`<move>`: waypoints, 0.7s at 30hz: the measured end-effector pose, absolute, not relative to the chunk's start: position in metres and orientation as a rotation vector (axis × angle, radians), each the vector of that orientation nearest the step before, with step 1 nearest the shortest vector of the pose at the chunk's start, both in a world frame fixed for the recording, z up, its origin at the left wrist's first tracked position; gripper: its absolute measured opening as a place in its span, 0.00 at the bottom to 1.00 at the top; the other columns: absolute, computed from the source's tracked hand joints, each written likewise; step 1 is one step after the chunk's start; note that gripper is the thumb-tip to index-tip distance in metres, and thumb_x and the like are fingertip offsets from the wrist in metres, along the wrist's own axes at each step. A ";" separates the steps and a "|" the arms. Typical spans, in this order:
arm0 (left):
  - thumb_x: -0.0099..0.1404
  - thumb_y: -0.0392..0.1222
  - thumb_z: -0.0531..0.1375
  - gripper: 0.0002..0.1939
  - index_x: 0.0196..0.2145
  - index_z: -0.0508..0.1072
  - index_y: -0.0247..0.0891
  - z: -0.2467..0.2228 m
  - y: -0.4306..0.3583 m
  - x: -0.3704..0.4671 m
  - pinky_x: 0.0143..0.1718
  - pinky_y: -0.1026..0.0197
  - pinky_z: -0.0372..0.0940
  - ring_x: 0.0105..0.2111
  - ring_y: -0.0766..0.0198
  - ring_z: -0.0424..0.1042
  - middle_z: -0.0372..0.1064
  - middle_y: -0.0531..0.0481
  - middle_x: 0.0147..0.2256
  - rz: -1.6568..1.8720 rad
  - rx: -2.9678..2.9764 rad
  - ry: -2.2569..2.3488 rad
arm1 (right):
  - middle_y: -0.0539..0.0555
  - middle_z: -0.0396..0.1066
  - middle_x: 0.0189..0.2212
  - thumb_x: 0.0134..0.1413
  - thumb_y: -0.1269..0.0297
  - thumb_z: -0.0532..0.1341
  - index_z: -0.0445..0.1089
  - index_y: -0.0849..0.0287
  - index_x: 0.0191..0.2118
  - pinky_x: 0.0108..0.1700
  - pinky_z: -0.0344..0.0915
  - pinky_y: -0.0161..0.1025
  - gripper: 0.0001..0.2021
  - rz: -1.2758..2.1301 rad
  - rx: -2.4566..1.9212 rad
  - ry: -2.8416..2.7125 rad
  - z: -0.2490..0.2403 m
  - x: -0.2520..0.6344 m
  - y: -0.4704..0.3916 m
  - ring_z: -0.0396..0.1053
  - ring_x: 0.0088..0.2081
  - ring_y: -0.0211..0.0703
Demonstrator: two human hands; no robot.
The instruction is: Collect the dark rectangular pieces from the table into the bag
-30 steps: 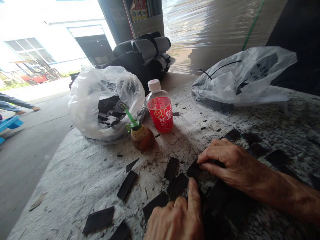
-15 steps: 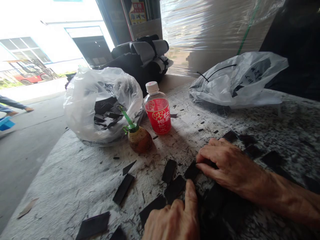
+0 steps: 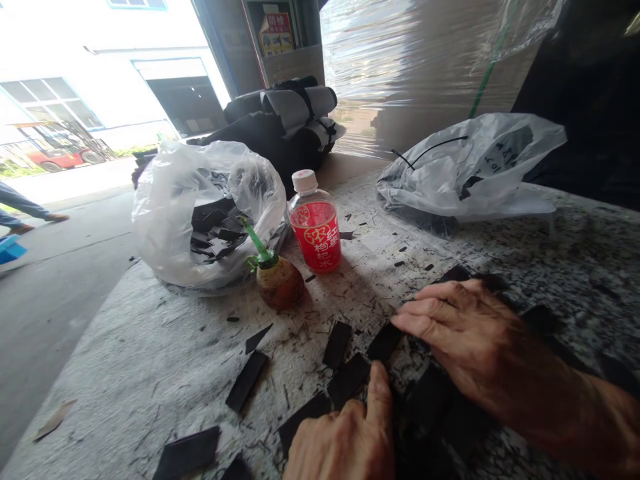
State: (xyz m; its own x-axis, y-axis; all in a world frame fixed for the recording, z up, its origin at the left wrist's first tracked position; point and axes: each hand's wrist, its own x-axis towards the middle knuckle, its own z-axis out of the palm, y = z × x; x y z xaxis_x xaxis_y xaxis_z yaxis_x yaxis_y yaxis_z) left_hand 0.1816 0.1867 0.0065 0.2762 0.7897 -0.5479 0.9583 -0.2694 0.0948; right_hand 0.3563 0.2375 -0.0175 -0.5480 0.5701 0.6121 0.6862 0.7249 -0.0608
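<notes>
Your bench (image 3: 115, 373) carries nearly everything here, its pale, speckled surface littered with dark scraps. Behind it rises a film-wrapped load (image 3: 425, 87) crossed by a green strap, and beside that lies a pile of black and grey rolls (image 3: 300, 110). Two translucent plastic bags stand on the bench: the left bag (image 3: 163, 227) gapes around a heap of black offcuts (image 3: 217, 227), while the right bag (image 3: 425, 193) slumps, marked with handwriting. Your right hand (image 3: 470, 340) lies low with its fingers close together, the tips at the upper end of a black rectangular piece (image 3: 384, 342); you cannot tell whether they pinch it. Your left hand (image 3: 343, 440) points its forefinger at the corner of a neighbouring piece (image 3: 349, 381), the other fingers curled, their inside hidden. Farther in, a red drink bottle (image 3: 317, 243) with a white cap stands just beside a brown bulb-shaped squeeze bottle (image 3: 283, 287) with a green nozzle. A pointed black sliver (image 3: 257, 339) lies nearer you.
</notes>
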 end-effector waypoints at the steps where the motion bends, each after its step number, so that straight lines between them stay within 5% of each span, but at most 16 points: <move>1: 0.59 0.21 0.45 0.37 0.63 0.42 0.41 0.007 0.188 0.181 0.31 0.47 0.71 0.32 0.46 0.76 0.76 0.39 0.36 -0.564 2.131 1.563 | 0.49 0.75 0.42 0.62 0.73 0.50 0.72 0.57 0.43 0.49 0.56 0.46 0.14 -0.236 -0.919 -2.334 -0.020 0.357 0.234 0.66 0.47 0.47; 11: 0.57 0.24 0.45 0.36 0.63 0.48 0.38 -0.004 0.186 0.175 0.28 0.52 0.71 0.29 0.48 0.76 0.76 0.40 0.36 -0.441 2.241 1.554 | 0.55 0.74 0.44 0.66 0.70 0.44 0.72 0.62 0.46 0.56 0.51 0.52 0.19 -0.528 -0.861 -2.490 -0.041 0.346 0.221 0.65 0.50 0.49; 15: 0.57 0.27 0.50 0.35 0.62 0.54 0.40 -0.006 0.181 0.163 0.32 0.62 0.69 0.31 0.55 0.76 0.76 0.41 0.36 -0.119 2.273 1.470 | 0.59 0.73 0.46 0.62 0.68 0.51 0.71 0.61 0.48 0.58 0.49 0.54 0.15 -0.543 -0.880 -2.537 -0.041 0.344 0.218 0.65 0.51 0.50; 21: 0.58 0.29 0.48 0.28 0.56 0.63 0.41 0.012 0.162 0.140 0.40 0.63 0.68 0.36 0.59 0.75 0.76 0.46 0.37 0.200 2.226 1.329 | 0.61 0.71 0.48 0.54 0.65 0.61 0.70 0.56 0.50 0.57 0.49 0.56 0.17 -0.524 -0.965 -2.600 -0.041 0.341 0.212 0.64 0.52 0.53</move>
